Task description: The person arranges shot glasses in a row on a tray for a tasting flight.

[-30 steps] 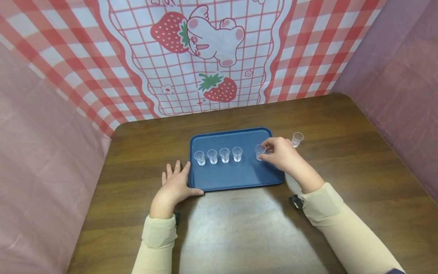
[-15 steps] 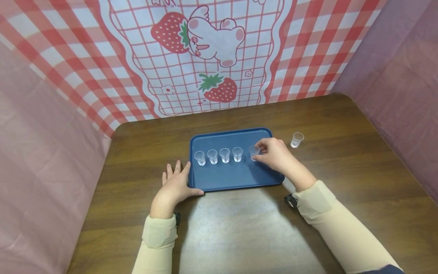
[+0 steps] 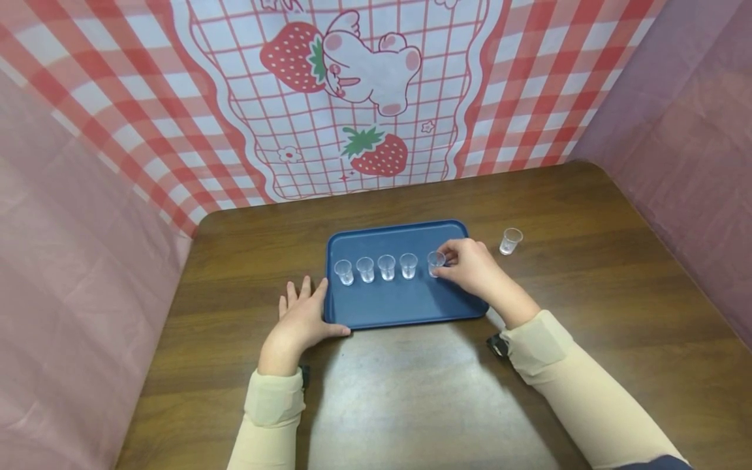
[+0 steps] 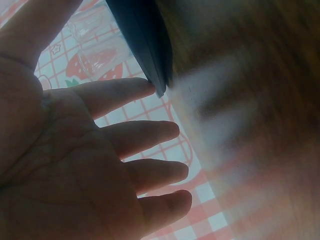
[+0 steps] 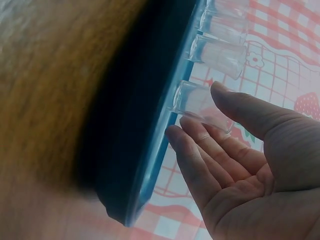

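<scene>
A blue tray point(image 3: 405, 303) lies on the table with several small clear cups point(image 3: 386, 267) standing upright in a row on it. My right hand point(image 3: 470, 264) is over the tray's right part, where thumb and fingers pinch another clear cup point(image 3: 435, 261) at the right end of the row. In the right wrist view that cup point(image 5: 197, 102) stands upright on the tray between the thumb and fingers. At the tray's left edge rests my left hand point(image 3: 299, 323), fingers spread, index finger and thumb touching the rim. One finger meets the tray edge point(image 4: 150, 55) in the left wrist view.
One more clear cup point(image 3: 510, 241) stands on the wooden table point(image 3: 411, 391) to the right of the tray. A red checked cloth point(image 3: 523, 85) with strawberries hangs behind the table, and pink cloth point(image 3: 70, 261) hangs at the sides.
My right hand has moved the cup left along the tray, closer to the row, then stayed nearly still over the last half second. The left hand has kept its place.
</scene>
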`<state>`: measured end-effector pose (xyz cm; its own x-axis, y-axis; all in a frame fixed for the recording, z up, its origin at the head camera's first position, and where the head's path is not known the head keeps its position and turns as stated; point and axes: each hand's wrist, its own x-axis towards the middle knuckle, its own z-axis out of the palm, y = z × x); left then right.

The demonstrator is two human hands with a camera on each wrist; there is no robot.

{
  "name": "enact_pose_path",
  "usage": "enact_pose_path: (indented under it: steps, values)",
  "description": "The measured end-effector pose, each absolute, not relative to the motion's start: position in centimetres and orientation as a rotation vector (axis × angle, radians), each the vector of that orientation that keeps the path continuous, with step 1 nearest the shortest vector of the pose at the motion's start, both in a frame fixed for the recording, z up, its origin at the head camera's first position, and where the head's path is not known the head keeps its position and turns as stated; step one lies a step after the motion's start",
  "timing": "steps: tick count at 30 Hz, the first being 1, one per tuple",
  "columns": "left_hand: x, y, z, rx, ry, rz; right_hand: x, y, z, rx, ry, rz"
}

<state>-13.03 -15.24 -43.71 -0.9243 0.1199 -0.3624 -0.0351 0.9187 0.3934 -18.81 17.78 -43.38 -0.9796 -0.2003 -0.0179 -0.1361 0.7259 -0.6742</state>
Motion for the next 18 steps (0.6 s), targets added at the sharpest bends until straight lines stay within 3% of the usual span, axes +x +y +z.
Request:
enact_pose_path:
  steps: [18]
  values:
    - [-13.0,-15.2,-43.7,0.067,2.687,0.571,-18.6,18.3,-42.5,-0.288,2.811,-1.104]
